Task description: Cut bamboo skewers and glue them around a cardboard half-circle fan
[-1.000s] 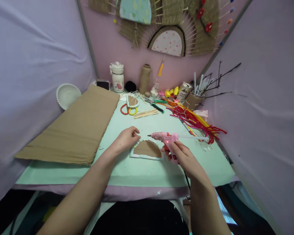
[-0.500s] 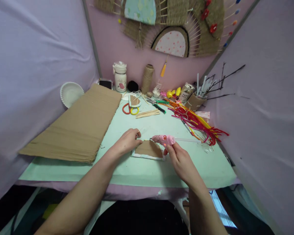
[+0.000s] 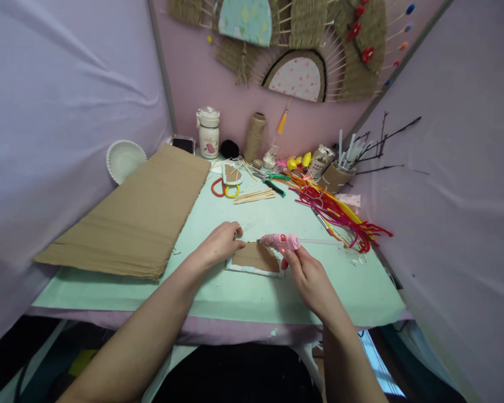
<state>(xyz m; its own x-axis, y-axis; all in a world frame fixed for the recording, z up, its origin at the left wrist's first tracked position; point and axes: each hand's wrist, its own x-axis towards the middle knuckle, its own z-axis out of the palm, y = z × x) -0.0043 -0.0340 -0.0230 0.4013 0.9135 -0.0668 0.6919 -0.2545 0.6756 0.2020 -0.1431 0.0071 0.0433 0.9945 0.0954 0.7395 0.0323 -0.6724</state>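
Observation:
A half-round cardboard piece edged with pale patterned fabric lies flat near the front of the table. My left hand is closed at its upper left edge, thumb at the rim and fingers curled; a thin pale sliver shows by the fingertips. In my right hand is a pink hot glue gun, its small light glowing orange. The gun's nozzle points left and meets the upper edge of the piece. A clear glue stick juts from the back of the gun.
A large cardboard sheet covers the left side. Behind the piece lie wooden sticks, scissors and pliers. Bright pipe cleaners spread at right, near a holder with twigs. A bottle and twine spool stand behind.
The whole view has shifted slightly. Both hands, the glue gun and the cardboard piece hold nearly the same positions relative to each other.

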